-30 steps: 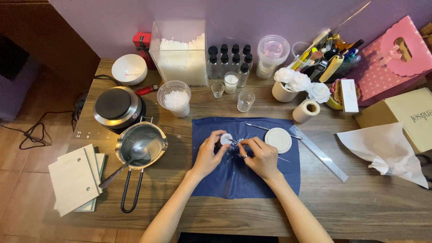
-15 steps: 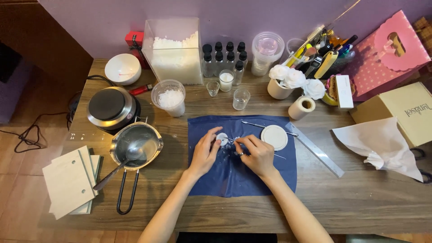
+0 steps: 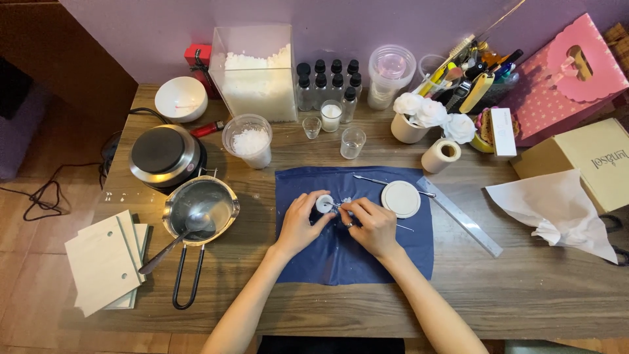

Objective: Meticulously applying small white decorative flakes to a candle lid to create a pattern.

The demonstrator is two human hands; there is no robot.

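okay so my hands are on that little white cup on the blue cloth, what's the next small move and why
Probably keep the left hand steadying the small white cup while the right hand eases its thin tool toward the cup's middle: both hands meet there, and the cup sits on the blue cloth.

Both forearms come up from the bottom edge and lean toward each other, so the two hands meet near the middle. The left hand (image 3: pixel 300 223) is palm down, its fingers curled, with the thumb and fingertips pinched together at the front. The right hand (image 3: pixel 372 226) is just beside it, also curled, its fingertips turned to the left hand and almost touching it.
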